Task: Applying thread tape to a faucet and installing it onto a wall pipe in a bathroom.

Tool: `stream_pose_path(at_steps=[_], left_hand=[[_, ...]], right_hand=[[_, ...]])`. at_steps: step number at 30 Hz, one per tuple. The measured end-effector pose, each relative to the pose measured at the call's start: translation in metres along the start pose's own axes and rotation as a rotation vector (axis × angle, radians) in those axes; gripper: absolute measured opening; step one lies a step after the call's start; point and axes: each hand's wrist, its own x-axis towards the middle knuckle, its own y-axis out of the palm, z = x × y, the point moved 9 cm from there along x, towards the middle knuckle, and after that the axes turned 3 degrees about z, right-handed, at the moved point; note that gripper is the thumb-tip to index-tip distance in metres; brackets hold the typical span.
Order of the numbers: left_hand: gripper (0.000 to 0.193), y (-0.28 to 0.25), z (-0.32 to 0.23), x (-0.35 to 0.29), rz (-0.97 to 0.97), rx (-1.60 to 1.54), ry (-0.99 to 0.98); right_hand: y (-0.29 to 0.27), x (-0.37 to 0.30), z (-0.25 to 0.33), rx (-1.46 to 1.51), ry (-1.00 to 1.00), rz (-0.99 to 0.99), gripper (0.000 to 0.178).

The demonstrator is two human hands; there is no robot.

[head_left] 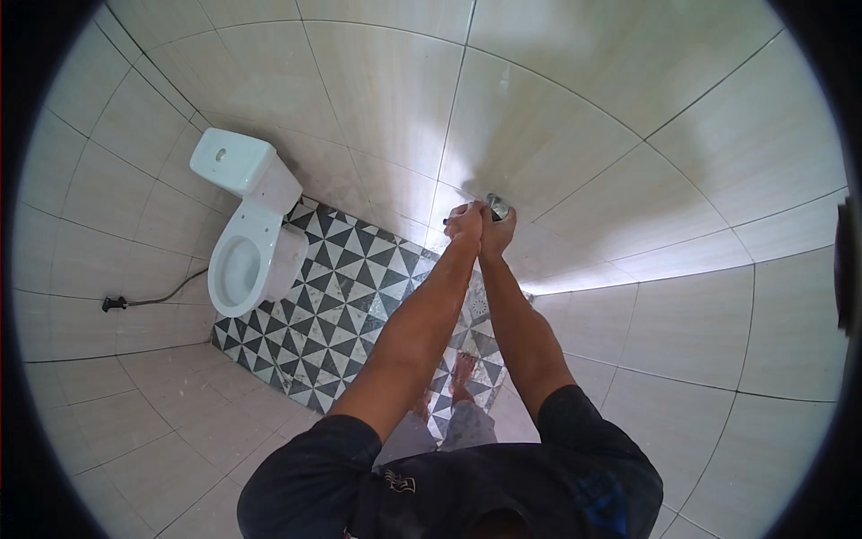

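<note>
Both my arms stretch forward, and the hands meet close to the tiled wall. My right hand (499, 234) is closed around the lower part of a shiny metal fitting (496, 206), which looks silver and sits at or just in front of the wall. Pressed against its left side, my left hand (463, 221) has its fingers curled. A small dark tip (446, 222) pokes out beside the left fingers; what it belongs to is hidden. Too little shows to tell the fitting's exact kind or whether it is fixed to the wall.
A white toilet (241, 260) with its tank stands to the left. Beside it a hand sprayer (114, 304) hangs on the left wall, its hose running toward the toilet. Black-and-white patterned floor tiles (346, 287) look wet near my bare feet (462, 375). A floor drain (479, 307) lies below my right forearm.
</note>
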Motion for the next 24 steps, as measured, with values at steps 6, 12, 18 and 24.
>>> stream_pose_path(at_steps=[6, 12, 18, 24], left_hand=[[0.044, 0.034, 0.000, 0.010, 0.432, -0.398, -0.041], [0.052, 0.020, -0.021, -0.002, 0.322, -0.066, 0.164], [0.051, 0.012, -0.029, -0.016, 0.240, 0.199, 0.422], [0.044, 0.014, -0.011, -0.007, 0.554, -0.265, 0.069]], right_hand=[[0.013, 0.005, -0.019, 0.080, 0.067, 0.035, 0.042], [0.024, 0.001, -0.020, 0.676, 0.100, 0.003, 0.017], [0.038, -0.010, -0.045, 0.906, 0.465, 0.048, 0.014], [0.039, -0.015, -0.054, 0.864, 0.642, -0.006, 0.017]])
